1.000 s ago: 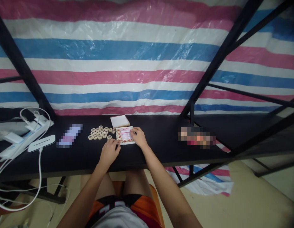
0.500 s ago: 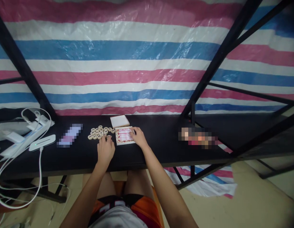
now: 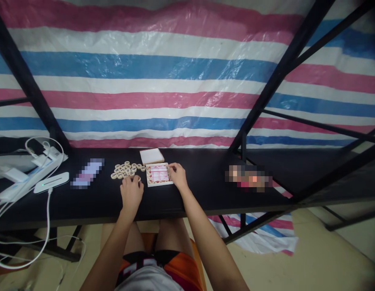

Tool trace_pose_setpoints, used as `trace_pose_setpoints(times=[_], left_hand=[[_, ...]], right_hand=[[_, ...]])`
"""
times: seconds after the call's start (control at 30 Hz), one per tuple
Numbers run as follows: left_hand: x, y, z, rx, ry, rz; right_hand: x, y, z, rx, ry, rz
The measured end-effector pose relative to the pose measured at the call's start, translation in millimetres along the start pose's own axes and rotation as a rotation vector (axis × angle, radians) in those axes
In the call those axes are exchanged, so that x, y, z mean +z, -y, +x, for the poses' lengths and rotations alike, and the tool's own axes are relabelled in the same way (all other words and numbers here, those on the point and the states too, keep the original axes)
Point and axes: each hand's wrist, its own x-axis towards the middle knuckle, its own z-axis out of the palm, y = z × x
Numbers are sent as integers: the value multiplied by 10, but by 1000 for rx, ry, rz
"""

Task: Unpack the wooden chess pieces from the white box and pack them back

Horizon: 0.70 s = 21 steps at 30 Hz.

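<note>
My left hand (image 3: 132, 193) is in front of a group of round Chinese chess pieces (image 3: 123, 170) with black characters. Its fingers curl down, and a pale piece (image 3: 139, 180) shows at the fingertips. A shallow white box (image 3: 160, 185) is to its right, with pieces bearing red characters along its inner edges and a sheet with red grid lines (image 3: 159, 173) in the middle. Over the box's right rim, my right hand (image 3: 178, 176) has thumb and fingers pressed together; what they grip is hidden. Behind the box lies a white lid (image 3: 152, 156).
On the black table (image 3: 202, 178), a blurred-out rectangular object (image 3: 87, 173) lies left, another blurred-out item (image 3: 248, 178) right. A power strip (image 3: 29, 171), white device (image 3: 51, 182) and cables (image 3: 48, 214) crowd the left end. Black metal posts (image 3: 266, 81) and a striped sheet (image 3: 151, 97) stand behind.
My right hand has drawn back from inside the box to its right rim. My left hand stays by the loose pieces, a pale piece now showing at its fingertips. The view has shifted slightly.
</note>
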Motion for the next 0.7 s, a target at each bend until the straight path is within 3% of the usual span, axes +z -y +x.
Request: trace_pose_setpoints(times=[0.17, 0.23, 0.37, 0.53, 0.7], left_hand=[[-19, 7, 14, 48, -9, -88], [-6, 11, 22, 165, -67, -205], [64, 16, 29, 397, -70, -393], [102, 21, 12, 416, -45, -486], [53, 3, -8, 445, -25, -429]], right_hand=[[-24, 128, -61, -123, 0, -50], [-22, 251, -121, -251, 27, -72], [18, 500, -250, -512, 233, -72], [45, 572, -304, -518, 327, -79], [39, 545, -299, -429, 371, -22]])
